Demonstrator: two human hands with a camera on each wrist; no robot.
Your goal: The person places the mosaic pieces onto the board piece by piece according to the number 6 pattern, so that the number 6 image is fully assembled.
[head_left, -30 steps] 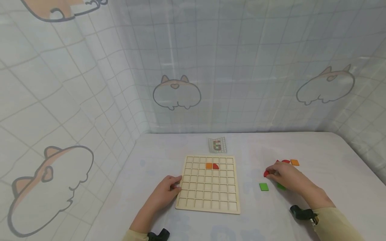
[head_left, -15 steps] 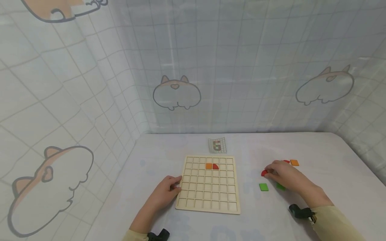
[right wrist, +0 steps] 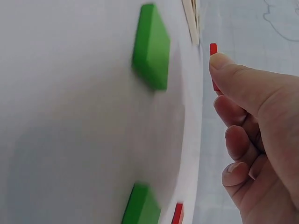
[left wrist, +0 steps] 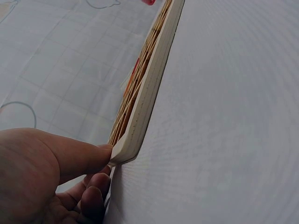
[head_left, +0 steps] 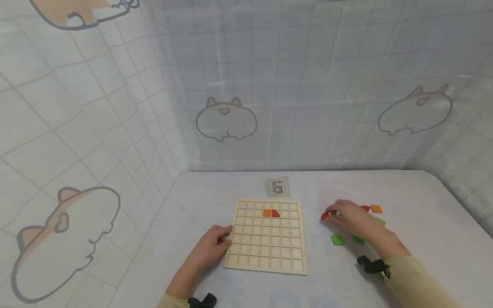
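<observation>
pinching a rounded red tile (head_left: 324,216), right hand (head_left: 350,217) is showing its thin edge only in right wrist view; left hand (head_left: 211,245) is loosely touching the board (head_left: 265,240).

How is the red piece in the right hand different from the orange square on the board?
Color: the held red piece is red; the orange square is orange.
Shape: the red piece has a rounded edge; the orange square has straight sides.
Place: the red piece is pinched in the right hand; the orange square lies on the wooden board.
Both are small pieces.
</observation>
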